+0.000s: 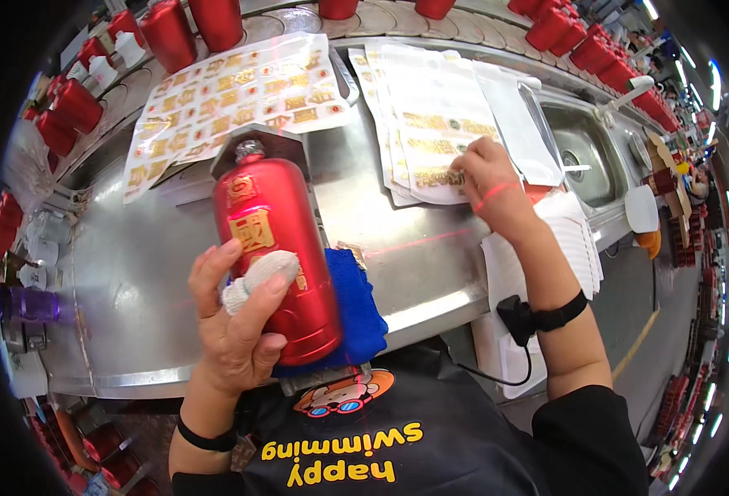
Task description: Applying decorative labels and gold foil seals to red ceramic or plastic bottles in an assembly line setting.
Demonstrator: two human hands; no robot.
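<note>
A glossy red bottle (300, 207) with gold characters and a silvery threaded neck lies tilted in front of me, its neck pointing away. My left hand (236, 331) holds it along its left side, and one finger wears a white cloth cover (262, 281). Under the bottle's lower end is a blue cloth (352, 293), and a grey angled metal support (294, 153) stands behind its neck. To the right, my right hand (497, 190) has its fingers curled and closed at the edge of a sheet of gold decals (430, 145), on top of a stack.
Another decal sheet (232, 103) is spread at the back left of the steel table (141, 314). A sink (587, 157) is set in at the right, near white paper sheets (546, 240). Red bottles (166, 37) line a slatted conveyor (381, 18) along the back.
</note>
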